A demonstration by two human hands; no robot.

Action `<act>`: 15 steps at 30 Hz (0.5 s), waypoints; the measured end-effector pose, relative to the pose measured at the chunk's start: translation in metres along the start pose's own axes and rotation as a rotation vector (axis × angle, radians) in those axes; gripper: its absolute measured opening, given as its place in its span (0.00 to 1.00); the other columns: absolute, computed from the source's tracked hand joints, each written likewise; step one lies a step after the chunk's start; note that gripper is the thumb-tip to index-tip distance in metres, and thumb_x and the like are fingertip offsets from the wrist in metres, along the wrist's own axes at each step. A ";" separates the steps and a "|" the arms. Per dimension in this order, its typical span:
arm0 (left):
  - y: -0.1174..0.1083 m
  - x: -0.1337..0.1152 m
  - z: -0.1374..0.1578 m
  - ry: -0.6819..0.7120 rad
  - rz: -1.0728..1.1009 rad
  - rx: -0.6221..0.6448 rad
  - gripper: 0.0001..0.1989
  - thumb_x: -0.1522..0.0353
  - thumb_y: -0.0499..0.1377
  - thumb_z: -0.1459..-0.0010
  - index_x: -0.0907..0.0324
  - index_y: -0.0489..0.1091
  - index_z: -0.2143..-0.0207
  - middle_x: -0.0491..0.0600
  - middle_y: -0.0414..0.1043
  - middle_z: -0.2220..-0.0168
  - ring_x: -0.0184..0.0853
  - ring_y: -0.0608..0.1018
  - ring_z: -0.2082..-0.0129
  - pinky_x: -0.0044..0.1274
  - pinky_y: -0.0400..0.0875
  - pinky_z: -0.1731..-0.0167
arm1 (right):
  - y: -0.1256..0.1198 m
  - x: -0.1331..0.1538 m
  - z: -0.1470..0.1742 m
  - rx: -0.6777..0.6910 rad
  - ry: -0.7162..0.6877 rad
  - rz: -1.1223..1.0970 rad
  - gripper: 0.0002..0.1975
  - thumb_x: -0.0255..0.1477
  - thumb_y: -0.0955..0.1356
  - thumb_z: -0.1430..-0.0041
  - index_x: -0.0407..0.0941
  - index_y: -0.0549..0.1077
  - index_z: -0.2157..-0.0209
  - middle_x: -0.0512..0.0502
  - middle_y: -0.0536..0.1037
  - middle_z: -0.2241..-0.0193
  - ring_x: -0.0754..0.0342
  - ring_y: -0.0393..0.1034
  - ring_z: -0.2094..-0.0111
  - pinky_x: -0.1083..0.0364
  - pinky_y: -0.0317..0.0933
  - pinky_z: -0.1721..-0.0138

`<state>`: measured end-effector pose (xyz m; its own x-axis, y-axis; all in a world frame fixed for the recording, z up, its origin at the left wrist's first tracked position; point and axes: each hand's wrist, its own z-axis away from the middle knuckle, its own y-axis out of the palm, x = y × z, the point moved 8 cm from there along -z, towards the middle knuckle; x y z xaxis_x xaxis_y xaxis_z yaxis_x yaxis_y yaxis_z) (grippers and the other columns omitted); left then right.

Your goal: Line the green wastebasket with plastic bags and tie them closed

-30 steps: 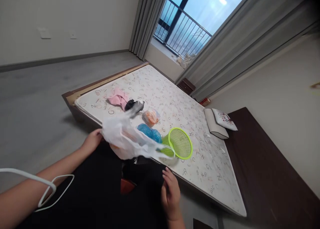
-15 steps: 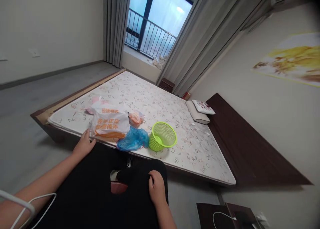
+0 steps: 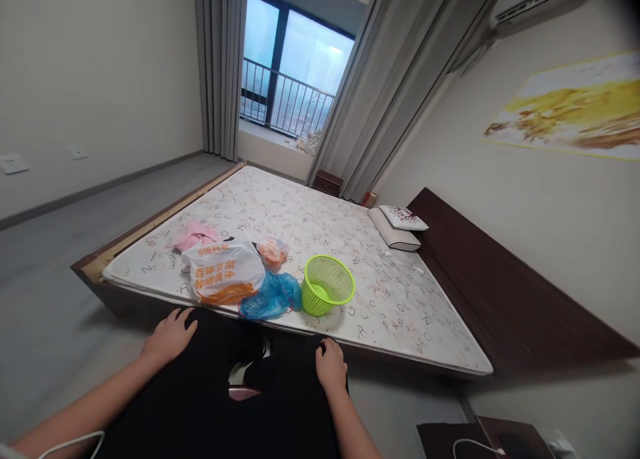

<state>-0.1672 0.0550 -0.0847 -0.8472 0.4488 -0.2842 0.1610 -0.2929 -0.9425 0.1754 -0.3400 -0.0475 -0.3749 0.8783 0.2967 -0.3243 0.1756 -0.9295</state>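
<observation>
My left hand (image 3: 171, 335) lies on my left knee with its fingers apart, holding nothing. On the other knee rests my right hand (image 3: 331, 365), fingers draped over the black trousers (image 3: 240, 352), also without anything in it. In front of me on the bed's near edge is a white plastic bag (image 3: 225, 269) with orange print. A blue plastic bag (image 3: 273, 295) touches its right side, and a light green plastic basket (image 3: 327, 289) stands upright beside that. Behind them lie an orange-tinted plastic bag (image 3: 273, 252) and a pink item (image 3: 197, 233) partly hidden by the white bag.
A bare mattress (image 3: 300, 212) with printed letters fills the bed frame. Two pillows (image 3: 397, 225) lie near the dark headboard (image 3: 475, 272). A dark low cabinet (image 3: 520, 439) with a white cable stands at the lower right. Grey curtains (image 3: 219, 65) flank the window.
My left hand has drawn back from beside the white bag onto my left knee. My right hand stays on the right knee. The head view has tilted upward slightly.
</observation>
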 end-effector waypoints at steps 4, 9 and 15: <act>-0.010 -0.005 -0.003 -0.080 0.032 0.030 0.32 0.54 0.45 0.35 0.57 0.64 0.34 0.62 0.59 0.33 0.58 0.71 0.40 0.45 0.65 0.43 | 0.000 0.008 -0.009 0.012 0.005 0.041 0.20 0.34 0.58 0.34 0.50 0.73 0.45 0.39 0.71 0.38 0.42 0.62 0.36 0.39 0.64 0.46; -0.017 -0.006 -0.014 -0.103 0.047 0.068 0.31 0.56 0.44 0.35 0.61 0.66 0.36 0.66 0.65 0.38 0.57 0.74 0.43 0.43 0.67 0.45 | 0.001 0.008 -0.019 0.014 0.004 0.040 0.18 0.34 0.59 0.34 0.49 0.75 0.49 0.38 0.74 0.43 0.43 0.66 0.39 0.43 0.64 0.48; -0.019 -0.006 -0.031 -0.147 0.016 0.149 0.31 0.55 0.44 0.35 0.63 0.70 0.41 0.69 0.70 0.43 0.59 0.77 0.46 0.42 0.70 0.49 | 0.000 0.005 -0.028 0.002 0.011 -0.010 0.16 0.34 0.59 0.34 0.49 0.76 0.54 0.40 0.77 0.47 0.43 0.68 0.43 0.46 0.62 0.49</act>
<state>-0.1497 0.0838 -0.0707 -0.9118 0.3178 -0.2602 0.1082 -0.4253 -0.8986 0.1975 -0.3233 -0.0522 -0.3618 0.8815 0.3035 -0.3293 0.1838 -0.9262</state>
